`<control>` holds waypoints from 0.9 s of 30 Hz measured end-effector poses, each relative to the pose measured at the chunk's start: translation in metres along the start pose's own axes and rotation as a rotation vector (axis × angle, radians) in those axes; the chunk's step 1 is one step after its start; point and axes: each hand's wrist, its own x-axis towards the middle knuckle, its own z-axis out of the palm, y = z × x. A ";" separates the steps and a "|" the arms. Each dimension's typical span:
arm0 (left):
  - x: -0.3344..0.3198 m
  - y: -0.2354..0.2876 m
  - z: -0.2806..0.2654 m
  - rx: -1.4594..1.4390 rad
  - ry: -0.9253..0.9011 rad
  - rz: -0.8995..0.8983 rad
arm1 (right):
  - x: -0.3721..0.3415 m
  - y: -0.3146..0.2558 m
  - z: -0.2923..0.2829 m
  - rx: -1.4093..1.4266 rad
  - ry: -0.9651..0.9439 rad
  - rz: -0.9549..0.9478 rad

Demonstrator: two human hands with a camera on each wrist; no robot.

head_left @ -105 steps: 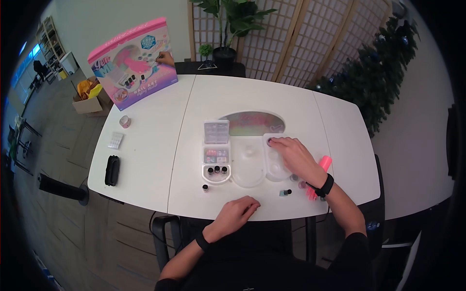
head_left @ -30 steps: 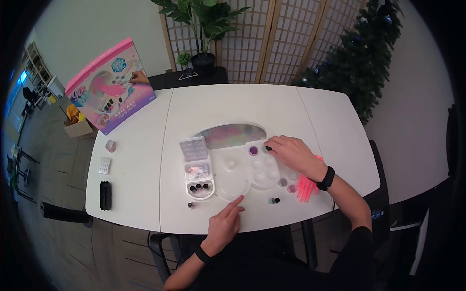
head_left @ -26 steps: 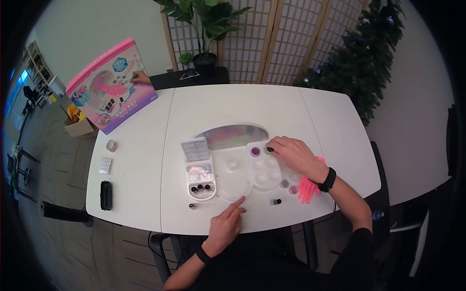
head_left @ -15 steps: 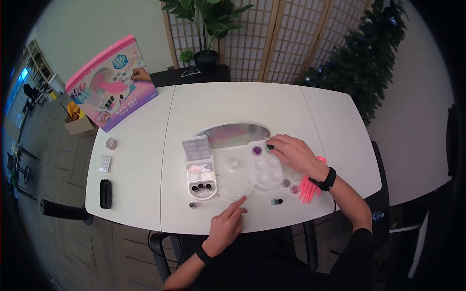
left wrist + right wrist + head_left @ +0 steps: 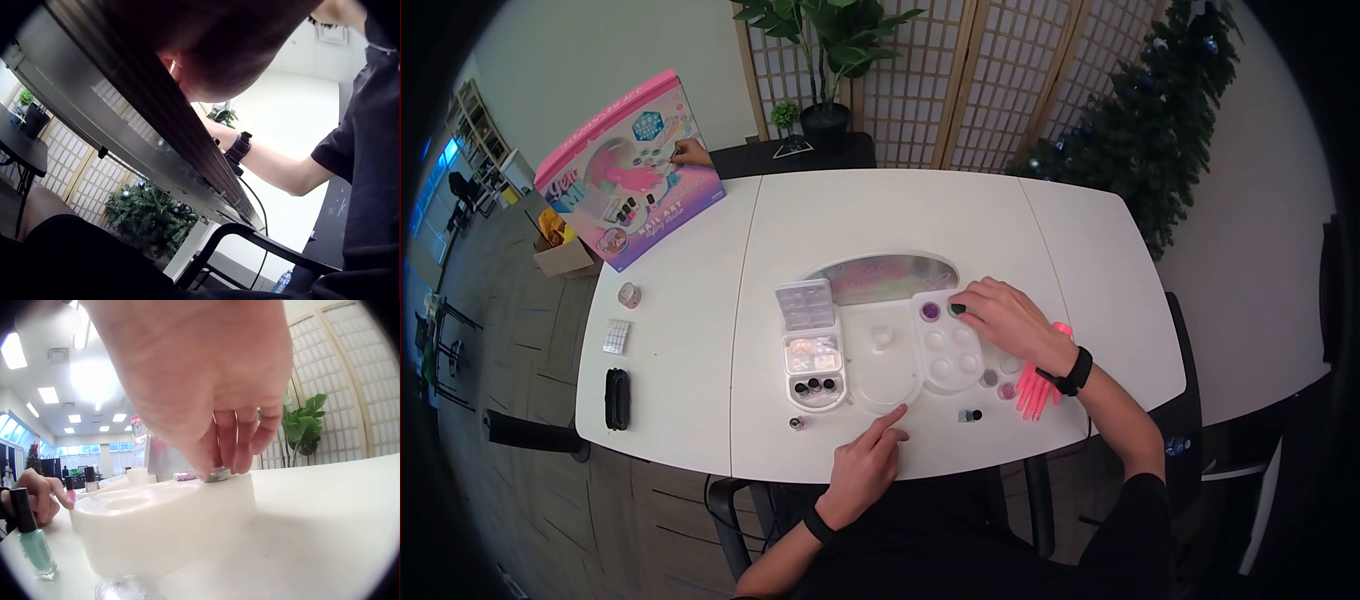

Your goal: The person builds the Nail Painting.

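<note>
My right hand (image 5: 1012, 322) pinches a small round glitter pot (image 5: 217, 475) at the top right well of the white nail-art tray (image 5: 922, 372). Its contents look dark green in the head view. Just left of it, a purple glitter pot (image 5: 930, 311) sits in the neighbouring well. My left hand (image 5: 865, 465) holds nothing; its index finger points straight at the front rim of the white round base (image 5: 885, 392), the other fingers loosely curled. In the right wrist view, a mint nail polish bottle (image 5: 37, 550) stands near the tray.
Pink plastic hand (image 5: 1034, 392) and loose glitter pots (image 5: 1007, 391) lie under and beside my right wrist. A case (image 5: 814, 368) with several black-capped bottles stands left of the base. The mirror (image 5: 883, 279) rises behind; a box (image 5: 630, 175) is back left.
Since the earliest frame, my right hand has left the purple pot in its well and moved right with another pot. My left index finger has extended to the base's front rim. The head view has shifted.
</note>
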 end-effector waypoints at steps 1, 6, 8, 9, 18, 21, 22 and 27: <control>0.000 -0.001 0.000 0.006 -0.008 0.004 | 0.001 0.000 -0.002 0.000 -0.016 0.016; -0.001 -0.001 0.002 0.018 -0.004 0.017 | -0.002 -0.003 -0.002 0.012 0.023 0.027; -0.001 -0.001 0.001 0.020 0.004 0.020 | -0.015 -0.006 -0.010 0.001 0.117 0.045; -0.001 -0.001 0.000 0.018 0.000 0.019 | -0.021 -0.009 -0.015 -0.001 0.164 0.048; -0.001 -0.002 0.003 0.038 0.010 0.030 | -0.117 -0.032 -0.030 0.061 -0.241 0.128; -0.002 0.000 0.002 0.043 0.012 0.027 | -0.130 -0.030 -0.014 -0.008 -0.149 0.062; -0.002 0.000 0.002 0.043 0.012 0.029 | -0.131 -0.031 -0.011 -0.026 -0.136 0.067; -0.001 0.000 0.002 0.044 0.005 0.031 | -0.129 -0.031 -0.001 -0.004 -0.124 0.131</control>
